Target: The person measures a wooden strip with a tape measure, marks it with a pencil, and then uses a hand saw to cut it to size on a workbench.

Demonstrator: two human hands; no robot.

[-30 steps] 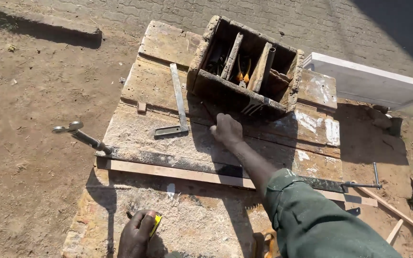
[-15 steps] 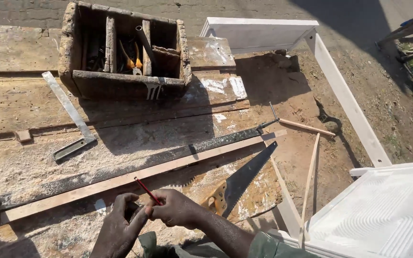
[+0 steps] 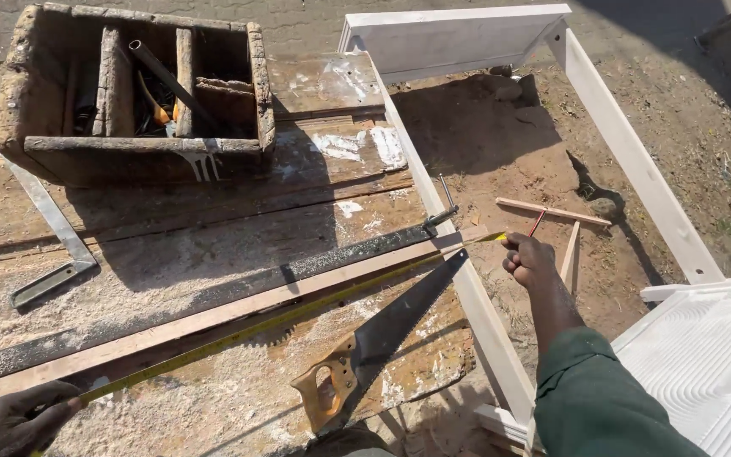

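Down at the lower left, the left hand (image 3: 14, 419) is clenched around the near end of a yellow tape measure (image 3: 298, 309), pinning it by the edge of the dusty desk (image 3: 213, 245). Stretched taut, the tape runs diagonally along a long wooden strip (image 3: 239, 309) to the right hand (image 3: 528, 261), which grips the tape's far tip together with a red pencil (image 3: 537, 222) just past the strip's end. Alongside the strip lies a dark metal bar (image 3: 213, 296). A handsaw (image 3: 382, 338) with a wooden handle rests just below the tape, its blade pointing toward the right hand. At the back of the desk stands a worn wooden toolbox (image 3: 137, 156), and a metal square (image 3: 48, 241) lies at the left. A white wooden frame (image 3: 636, 161) sits on the sandy ground to the right.
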